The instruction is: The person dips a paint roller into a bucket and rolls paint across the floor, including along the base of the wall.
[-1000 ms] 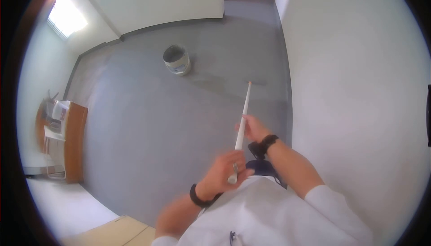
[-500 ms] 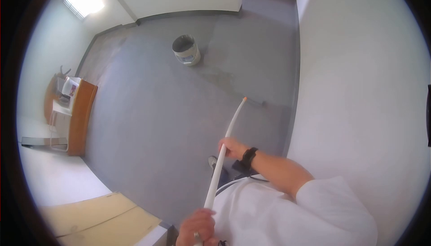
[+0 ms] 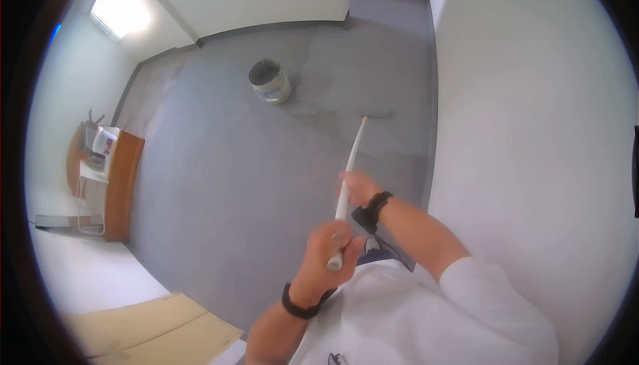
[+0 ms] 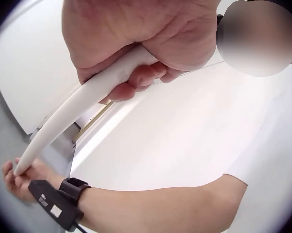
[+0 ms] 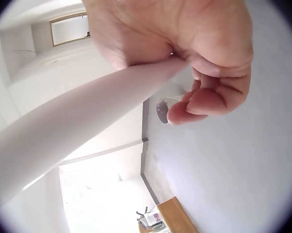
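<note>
A paint roller on a long white pole reaches from the person's body out to the floor. Its grey roller head lies against the floor, right of the middle in the head view. The left hand grips the pole close to its near end; in the left wrist view, the fingers curl round it. Farther down the pole, the right hand holds it; the right wrist view shows that hand's curled fingers beside the pole.
A white bucket with grey inside stands on the grey floor, beyond the hands. Along the right runs a white wall. Wooden furniture holding several items is at the left, and cream boards lie at lower left.
Half a second ago the roller head was nearer the person and the left hand lower. Both hands have since moved forward, and the roller head is farther out, near where it was a second ago.
</note>
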Available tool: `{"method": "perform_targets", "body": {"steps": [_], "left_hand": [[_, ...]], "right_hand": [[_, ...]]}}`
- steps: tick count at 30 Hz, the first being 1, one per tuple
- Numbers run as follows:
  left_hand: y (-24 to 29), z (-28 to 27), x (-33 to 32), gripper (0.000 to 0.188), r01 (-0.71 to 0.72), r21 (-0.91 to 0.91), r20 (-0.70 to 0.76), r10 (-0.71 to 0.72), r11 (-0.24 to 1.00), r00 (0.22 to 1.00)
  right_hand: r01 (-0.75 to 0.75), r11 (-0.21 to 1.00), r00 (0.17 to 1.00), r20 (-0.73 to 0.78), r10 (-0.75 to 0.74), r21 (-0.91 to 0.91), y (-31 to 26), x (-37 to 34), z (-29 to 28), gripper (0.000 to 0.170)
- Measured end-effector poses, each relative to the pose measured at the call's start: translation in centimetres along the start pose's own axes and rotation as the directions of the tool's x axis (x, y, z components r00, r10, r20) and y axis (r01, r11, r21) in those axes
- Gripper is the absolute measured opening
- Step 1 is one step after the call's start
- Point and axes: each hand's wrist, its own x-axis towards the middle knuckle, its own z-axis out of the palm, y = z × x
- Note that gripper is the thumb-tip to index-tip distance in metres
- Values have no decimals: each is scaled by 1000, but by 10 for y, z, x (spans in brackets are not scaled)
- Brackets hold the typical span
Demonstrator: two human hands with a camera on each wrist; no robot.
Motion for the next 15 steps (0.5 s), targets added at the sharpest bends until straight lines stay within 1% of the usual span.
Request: {"method": "perform_targets", "body": {"steps": [1,2,3,4,6,7,8,9,10,12,13,15], "left_hand": [[8,-4,-3,17,-49,35,-22,49,998,999],[16,-8,-10,10,-92,71,-41,96,993,995],[32,-9,-15,9,-79,37,-57,81,996,995],[46,-16,-25,8,-63,4,-73,63,998,995],[57,-35,-37,9,-87,27,64,86,996,994],[66,-38,-41,9,-76,33,61,74,997,995],[73,-37,-46,11,-31,29,45,30,999,999],[75,-35,-47,15,14,22,30,-14,1000,999],[72,-30,-45,15,23,22,27,-23,999,999],[67,-27,-51,16,-23,25,1,23,999,1000],[66,-29,-51,16,-20,23,-1,20,1000,1000],[42,-32,-47,10,-37,29,16,36,999,999]], "right_hand": [[2,1000,1000,3,-2,2,-3,4,1,28],[-55,998,998,-8,56,33,0,8,2,23],[-118,991,993,-16,120,62,4,10,1,18],[-130,990,991,-10,131,63,14,15,4,18],[-186,981,974,121,191,-46,31,30,10,9],[-197,979,971,128,202,-46,39,32,15,9],[-231,971,959,155,238,-61,50,35,18,9],[-264,961,945,180,274,-78,57,38,19,9],[-273,959,942,181,283,-79,61,41,17,9],[-233,960,952,166,257,-153,74,44,20,11],[-237,959,951,165,261,-155,73,43,23,11],[-220,967,961,141,237,-127,67,64,19,14]]}}
